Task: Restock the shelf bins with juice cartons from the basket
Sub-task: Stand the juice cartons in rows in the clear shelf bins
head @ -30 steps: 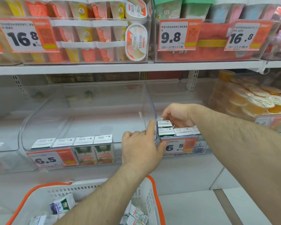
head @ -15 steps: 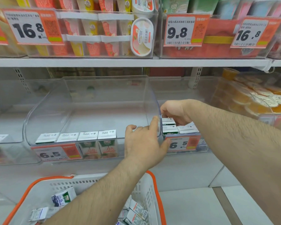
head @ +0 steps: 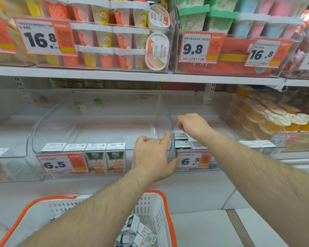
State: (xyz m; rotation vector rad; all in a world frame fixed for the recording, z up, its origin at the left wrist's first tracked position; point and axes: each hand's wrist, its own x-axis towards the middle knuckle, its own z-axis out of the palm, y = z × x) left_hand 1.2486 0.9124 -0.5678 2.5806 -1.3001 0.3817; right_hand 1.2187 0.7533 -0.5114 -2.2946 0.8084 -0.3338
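Below the right hand [head: 192,124], juice cartons [head: 181,139] sit in the bin [head: 221,122].

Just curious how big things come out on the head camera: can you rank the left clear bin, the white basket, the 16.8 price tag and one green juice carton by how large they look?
1. left clear bin
2. white basket, partly cut off, so unsure against the bin
3. 16.8 price tag
4. green juice carton
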